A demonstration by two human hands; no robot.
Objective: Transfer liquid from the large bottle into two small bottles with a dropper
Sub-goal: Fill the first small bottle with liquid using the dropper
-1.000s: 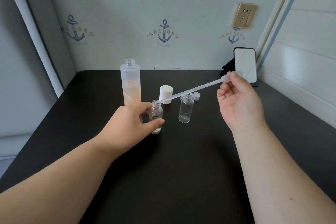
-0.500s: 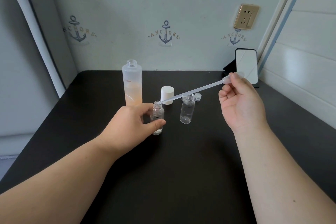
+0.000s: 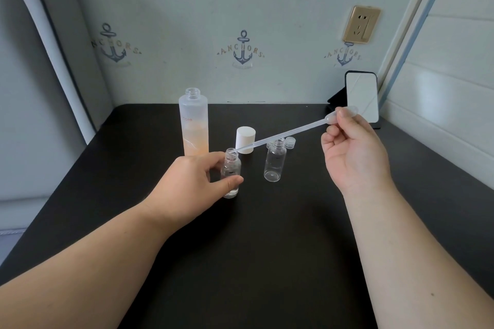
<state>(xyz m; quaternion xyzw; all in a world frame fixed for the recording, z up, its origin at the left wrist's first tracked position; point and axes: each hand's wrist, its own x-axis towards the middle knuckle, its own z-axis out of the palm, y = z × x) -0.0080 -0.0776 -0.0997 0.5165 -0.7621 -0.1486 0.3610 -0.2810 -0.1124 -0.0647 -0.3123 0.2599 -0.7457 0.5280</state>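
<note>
A tall frosted large bottle [image 3: 194, 125], uncapped and part full of pale orange liquid, stands at the back of the black table [image 3: 267, 235]. In front of it my left hand [image 3: 192, 184] grips a clear small bottle [image 3: 230, 168] upright on the table. My right hand [image 3: 352, 152] pinches the bulb of a long clear plastic dropper [image 3: 283, 135]. The dropper slants down to the left, its tip at the mouth of the held bottle. A second small bottle [image 3: 275, 163], open and apparently empty, stands to the right.
The large bottle's white cap [image 3: 246, 139] stands behind the small bottles. Two small clear caps [image 3: 290, 141] lie behind the second bottle. A phone [image 3: 362, 96] leans on a stand at the back right corner. Walls close the table at the back and right.
The dropper tip has sunk slightly, from just beside the held bottle's rim to its mouth. Both hands have stayed nearly still.
</note>
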